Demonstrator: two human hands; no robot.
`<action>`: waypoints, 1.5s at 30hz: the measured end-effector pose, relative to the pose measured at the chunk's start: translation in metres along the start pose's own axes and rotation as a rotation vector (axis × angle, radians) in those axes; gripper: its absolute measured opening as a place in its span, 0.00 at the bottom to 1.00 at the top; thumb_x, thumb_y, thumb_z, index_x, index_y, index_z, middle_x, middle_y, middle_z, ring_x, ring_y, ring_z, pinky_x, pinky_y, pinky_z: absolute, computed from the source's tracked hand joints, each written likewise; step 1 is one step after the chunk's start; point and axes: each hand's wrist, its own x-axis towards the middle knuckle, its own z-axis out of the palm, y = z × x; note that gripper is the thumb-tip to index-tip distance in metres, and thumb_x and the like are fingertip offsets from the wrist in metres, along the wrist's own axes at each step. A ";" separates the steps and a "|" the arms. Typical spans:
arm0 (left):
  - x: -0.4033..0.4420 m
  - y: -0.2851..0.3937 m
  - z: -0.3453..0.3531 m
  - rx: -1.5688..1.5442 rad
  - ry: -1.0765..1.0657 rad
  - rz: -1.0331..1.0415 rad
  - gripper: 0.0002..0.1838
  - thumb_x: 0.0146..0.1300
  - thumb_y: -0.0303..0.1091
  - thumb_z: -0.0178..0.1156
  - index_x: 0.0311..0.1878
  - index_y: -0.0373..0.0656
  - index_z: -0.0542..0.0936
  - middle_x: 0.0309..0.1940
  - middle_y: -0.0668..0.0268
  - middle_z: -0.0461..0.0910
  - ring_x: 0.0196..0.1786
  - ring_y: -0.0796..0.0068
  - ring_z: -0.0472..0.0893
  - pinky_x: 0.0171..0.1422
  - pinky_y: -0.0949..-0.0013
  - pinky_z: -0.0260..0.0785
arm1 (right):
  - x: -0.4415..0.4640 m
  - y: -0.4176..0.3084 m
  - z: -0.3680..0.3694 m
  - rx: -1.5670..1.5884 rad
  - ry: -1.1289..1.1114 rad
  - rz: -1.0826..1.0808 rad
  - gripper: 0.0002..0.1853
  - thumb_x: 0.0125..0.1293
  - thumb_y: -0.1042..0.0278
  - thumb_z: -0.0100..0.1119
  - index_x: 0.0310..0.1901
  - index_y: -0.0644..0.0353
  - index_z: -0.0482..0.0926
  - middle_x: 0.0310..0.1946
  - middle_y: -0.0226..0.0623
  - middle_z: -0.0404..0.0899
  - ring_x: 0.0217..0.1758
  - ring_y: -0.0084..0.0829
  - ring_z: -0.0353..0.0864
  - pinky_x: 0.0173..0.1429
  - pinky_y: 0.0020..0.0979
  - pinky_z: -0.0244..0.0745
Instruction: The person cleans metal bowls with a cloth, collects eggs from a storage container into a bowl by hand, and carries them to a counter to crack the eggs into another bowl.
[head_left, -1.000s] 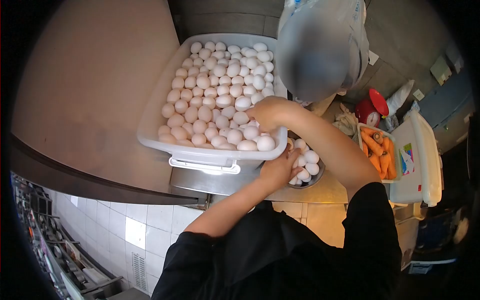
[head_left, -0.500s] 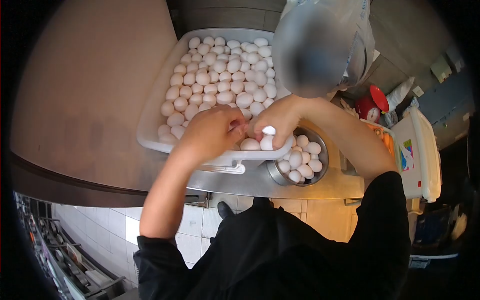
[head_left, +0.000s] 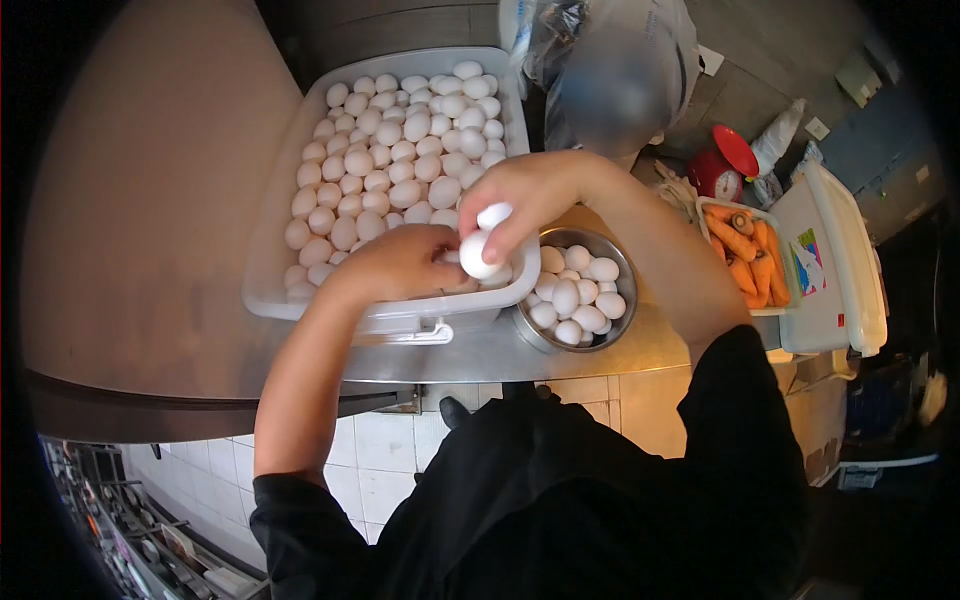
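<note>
A white plastic tub [head_left: 270,290] holds many white eggs [head_left: 402,195]. Over its near right corner, my right hand [head_left: 530,195] is closed on two eggs [head_left: 480,255], one above the other. My left hand [head_left: 392,265] reaches over the tub's front rim, its fingers curled down among the eggs close to my right hand; whatever they grip is hidden. Just right of the tub stands a round steel bowl [head_left: 628,275], with several eggs [head_left: 565,297] in it.
To the right, a container of carrots [head_left: 762,265] sits beside a white lid [head_left: 835,250]. A red scale [head_left: 718,165] stands farther back. Plastic bags [head_left: 650,60] are behind the bowl. The steel counter edge [head_left: 480,368] runs in front of me, above a tiled floor [head_left: 380,450].
My right hand has lifted its eggs slightly, turning them more into view. My left hand remains in the tub near it. The camera view has shifted, revealing more of the carrots.
</note>
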 end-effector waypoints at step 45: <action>0.054 0.033 0.199 0.022 0.709 0.308 0.13 0.60 0.24 0.65 0.48 0.39 0.80 0.54 0.54 0.78 0.46 0.54 0.82 0.47 0.59 0.76 | -0.085 0.162 0.269 0.651 1.727 0.342 0.10 0.65 0.71 0.62 0.47 0.63 0.80 0.43 0.41 0.83 0.42 0.34 0.82 0.49 0.32 0.77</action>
